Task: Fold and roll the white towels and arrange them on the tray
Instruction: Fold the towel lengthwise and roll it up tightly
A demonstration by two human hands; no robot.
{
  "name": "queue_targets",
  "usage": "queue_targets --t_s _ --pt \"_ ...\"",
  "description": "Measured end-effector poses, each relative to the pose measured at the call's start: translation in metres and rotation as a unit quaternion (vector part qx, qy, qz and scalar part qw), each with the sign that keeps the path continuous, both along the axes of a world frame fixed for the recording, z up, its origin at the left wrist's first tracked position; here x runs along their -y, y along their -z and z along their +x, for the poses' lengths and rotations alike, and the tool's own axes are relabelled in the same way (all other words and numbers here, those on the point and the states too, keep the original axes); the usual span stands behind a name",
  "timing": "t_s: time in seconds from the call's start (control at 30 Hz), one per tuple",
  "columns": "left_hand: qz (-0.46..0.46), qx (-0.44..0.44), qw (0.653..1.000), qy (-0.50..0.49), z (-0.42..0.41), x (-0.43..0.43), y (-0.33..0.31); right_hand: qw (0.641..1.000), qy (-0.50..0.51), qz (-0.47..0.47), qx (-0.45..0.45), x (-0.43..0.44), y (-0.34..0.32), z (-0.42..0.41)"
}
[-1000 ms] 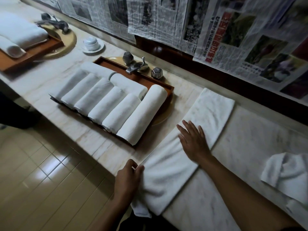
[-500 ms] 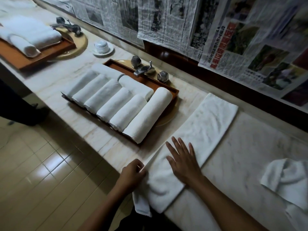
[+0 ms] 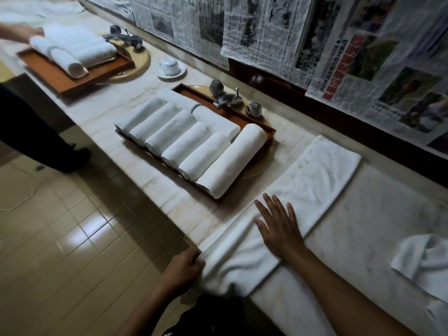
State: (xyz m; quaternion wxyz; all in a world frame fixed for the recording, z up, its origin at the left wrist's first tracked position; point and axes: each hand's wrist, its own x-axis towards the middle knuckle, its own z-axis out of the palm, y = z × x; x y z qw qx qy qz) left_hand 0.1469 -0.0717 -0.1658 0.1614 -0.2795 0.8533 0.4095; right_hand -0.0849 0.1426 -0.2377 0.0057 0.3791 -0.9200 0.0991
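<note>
A long folded white towel [image 3: 308, 183] lies flat on the marble counter, its near end hanging over the front edge. My right hand [image 3: 278, 226] presses flat on it with spread fingers. My left hand [image 3: 183, 269] pinches the towel's near left edge at the counter's rim. To the left a brown wooden tray [image 3: 268, 132] holds several rolled white towels [image 3: 198, 146] in a row, the largest roll [image 3: 232, 161] at the right end.
A crumpled white towel [image 3: 424, 260] lies at the right. A faucet [image 3: 228, 99] with two knobs stands behind the tray. Farther left are a cup on a saucer [image 3: 169, 66] and a second tray [image 3: 60, 76] with towels, touched by another person's hand [image 3: 19, 33]. Tiled floor lies below.
My right hand slid toward me along the towel. My left hand drew the near edge back to the counter's rim. Another person's hand has come into view at the far tray.
</note>
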Motion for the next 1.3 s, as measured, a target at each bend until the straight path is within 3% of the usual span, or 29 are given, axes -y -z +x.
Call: queue_targets --t_s 0.1,0.3,0.6,0.77,0.97,1.1,1.3 --pt "-0.035 -0.007 0.999 0.024 0.009 0.005 0.006 1.000 -0.002 0.005 0.004 0.001 -0.001 -0.001" --pt "0.046 -0.071 0.995 -0.054 0.026 0.018 0.011 1.000 0.000 0.009 0.007 -0.001 -0.003 0.000" --pt "-0.053 -0.029 0.996 -0.068 0.039 0.025 0.033 1.000 0.002 0.007 0.007 0.002 -0.006 0.001" --pt "-0.080 0.040 0.996 0.019 0.042 0.026 0.042 1.000 0.003 0.018 0.019 0.006 -0.006 0.001" --pt "-0.082 -0.094 0.992 0.017 0.023 0.029 0.020 0.995 0.076 -0.012 0.056 0.013 -0.014 0.031" --pt "-0.065 -0.166 0.982 0.069 0.000 0.027 0.004 0.984 0.166 -0.039 0.043 0.019 -0.025 0.065" --pt "-0.073 -0.239 0.956 0.154 -0.034 0.019 -0.006 0.981 0.179 0.055 0.055 0.018 -0.011 0.122"
